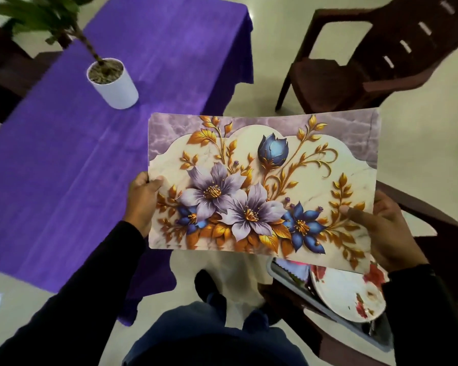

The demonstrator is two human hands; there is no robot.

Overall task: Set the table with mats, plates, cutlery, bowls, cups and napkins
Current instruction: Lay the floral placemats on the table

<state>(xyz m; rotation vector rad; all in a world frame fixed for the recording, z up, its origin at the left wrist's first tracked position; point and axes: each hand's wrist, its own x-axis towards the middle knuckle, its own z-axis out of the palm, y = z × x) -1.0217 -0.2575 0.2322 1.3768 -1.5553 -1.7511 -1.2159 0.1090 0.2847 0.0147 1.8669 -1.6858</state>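
The person holds a floral mat [262, 186] in the air, level and face up, off the table's [64, 154] near right edge and above the floor. The left hand [143, 199] grips its left edge, thumb on top and fingers curled beneath. The right hand [384, 231] pinches the right edge, thumb lying across the print. Under the mat's right corner, a flowered plate [349, 294] lies in a grey tray [278, 270] on a brown chair [444, 233]. A white potted plant [114, 83] stands on the purple cloth.
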